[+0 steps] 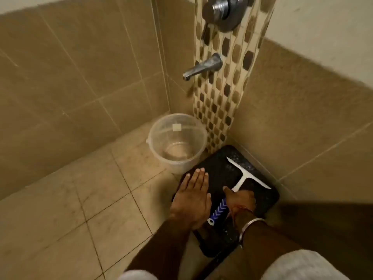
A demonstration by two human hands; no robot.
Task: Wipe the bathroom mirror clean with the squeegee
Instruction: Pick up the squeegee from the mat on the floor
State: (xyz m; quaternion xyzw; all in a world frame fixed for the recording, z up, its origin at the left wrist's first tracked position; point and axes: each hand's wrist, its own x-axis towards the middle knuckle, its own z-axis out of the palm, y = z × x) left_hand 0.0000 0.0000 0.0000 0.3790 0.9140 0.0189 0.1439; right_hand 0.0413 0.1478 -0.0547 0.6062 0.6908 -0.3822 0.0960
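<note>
Squeegee [232, 190] on black stool [260, 201], right hand [241, 200] closing round its handle to lift it, left hand [192, 201] flat, released.

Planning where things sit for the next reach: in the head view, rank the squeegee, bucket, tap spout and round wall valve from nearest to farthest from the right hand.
1. squeegee, under the right hand
2. bucket, up-left on the floor
3. tap spout, on the wall above
4. round wall valve, at the top

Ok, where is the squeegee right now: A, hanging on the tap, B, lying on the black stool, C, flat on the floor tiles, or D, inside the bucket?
B: the squeegee lies on the black stool, with the right hand on its handle.
</note>
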